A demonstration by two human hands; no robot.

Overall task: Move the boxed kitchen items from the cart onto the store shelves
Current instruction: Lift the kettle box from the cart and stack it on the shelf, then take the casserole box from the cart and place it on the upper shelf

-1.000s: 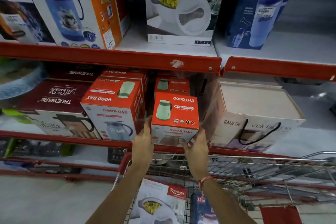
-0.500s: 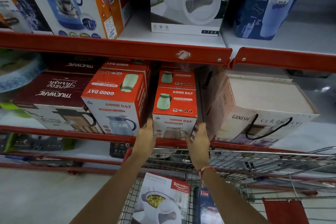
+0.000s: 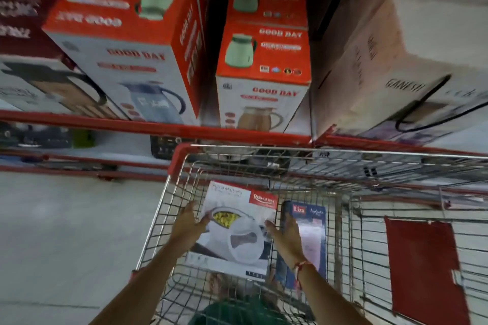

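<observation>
At your 8 o'clock you see bare grey floor [image 3: 52, 232]. At 4 o'clock a red panel [image 3: 425, 269] hangs on wire mesh. At 6 o'clock, a dark green shape [image 3: 237, 314] shows blurred, too unclear to name.

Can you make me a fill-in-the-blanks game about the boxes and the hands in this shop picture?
1. Both hands reach for the white box lying in the ____.
2. The left hand is at that box's ____ edge.
3. The blue box beside it says ____.
4. The small orange box on the shelf pictures a jug coloured ____.

Missing words: cart; left; Liza; green
</observation>
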